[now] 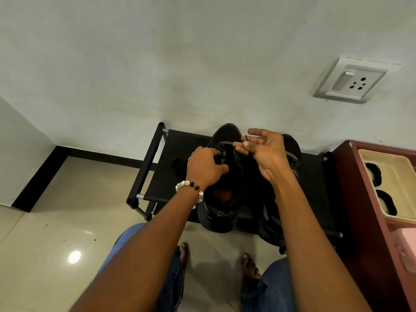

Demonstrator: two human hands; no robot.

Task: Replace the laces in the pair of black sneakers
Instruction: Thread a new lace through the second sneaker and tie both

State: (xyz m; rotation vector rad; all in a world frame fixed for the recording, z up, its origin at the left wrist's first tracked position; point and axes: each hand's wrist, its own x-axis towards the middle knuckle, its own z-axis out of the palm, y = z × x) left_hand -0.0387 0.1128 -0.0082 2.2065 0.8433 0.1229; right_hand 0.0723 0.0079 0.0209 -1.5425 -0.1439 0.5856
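Two black sneakers stand on a low black rack [153, 158] against the wall. The left sneaker [225, 199] points away from me, its opening toward me. My left hand [204, 167], with a bead bracelet on the wrist, grips that sneaker's upper near the eyelets. Above the same shoe, my right hand [263, 152] pinches the tip of a black lace [246, 138] between thumb and forefinger, the other fingers spread. My right forearm hides most of the right sneaker [292, 149].
A dark red cabinet [369, 221] stands right of the rack, with a cream tray [391, 167] holding two black items on top. A wall socket [353, 81] sits above it. My bare feet [245, 264] rest on the glossy tile floor before the rack.
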